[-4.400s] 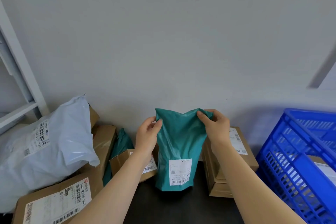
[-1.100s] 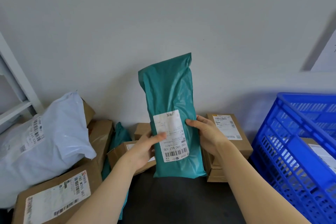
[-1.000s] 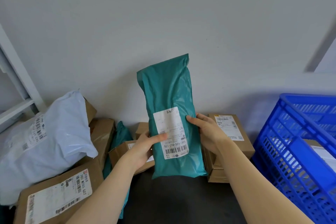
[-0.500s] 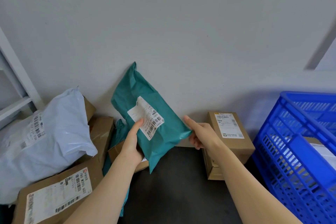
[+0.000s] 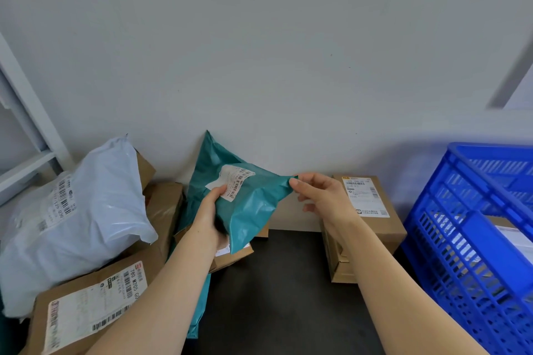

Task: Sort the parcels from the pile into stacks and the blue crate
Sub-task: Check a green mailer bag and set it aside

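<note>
Brown box (image 5: 372, 222) — blue crate (image 5: 474, 228) beside

mailer (image 5: 253, 210): teal, white label, black barcode | sack (image 5: 95, 210): white, black barcodes | left box (image 5: 86, 311): brown, white label, black print, red logo | right box (image 5: 375, 222): brown, white label, black print | crate (image 5: 461, 239): blue, slotted | counter (image 5: 277, 282): black | wall (image 5: 259, 52): pale grey | shelf (image 5: 26, 112): white

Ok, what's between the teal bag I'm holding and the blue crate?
Head view: your right hand, pinching the teal bag by a corner, and behind it stacked brown boxes, short of the blue crate.
</note>
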Motion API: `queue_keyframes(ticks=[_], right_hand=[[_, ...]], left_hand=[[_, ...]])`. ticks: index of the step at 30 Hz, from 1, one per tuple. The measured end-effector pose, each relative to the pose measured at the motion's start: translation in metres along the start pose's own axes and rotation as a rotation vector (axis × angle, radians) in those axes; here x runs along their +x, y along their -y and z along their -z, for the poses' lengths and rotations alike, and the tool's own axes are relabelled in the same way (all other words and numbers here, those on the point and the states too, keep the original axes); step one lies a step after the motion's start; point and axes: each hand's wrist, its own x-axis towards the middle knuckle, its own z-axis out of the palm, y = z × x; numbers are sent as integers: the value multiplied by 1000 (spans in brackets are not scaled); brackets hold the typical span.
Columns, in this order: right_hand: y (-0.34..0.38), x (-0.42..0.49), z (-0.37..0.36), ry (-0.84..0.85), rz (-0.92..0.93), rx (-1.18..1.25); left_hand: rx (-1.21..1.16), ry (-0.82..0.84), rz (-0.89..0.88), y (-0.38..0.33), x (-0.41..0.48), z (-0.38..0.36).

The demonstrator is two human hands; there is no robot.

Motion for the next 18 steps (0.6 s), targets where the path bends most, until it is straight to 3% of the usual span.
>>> queue_keyframes(ticks=[5,10,18], right_hand=[[4,5,-8,-170,56,53],[4,7,-14,-327,-5,133],[8,10,-12,-134,97,39]], left_hand=[[-20,48,47,-2,-4,-1],[31,15,47,-5,-3,-5],[64,39,93,-9,-4,-3]])
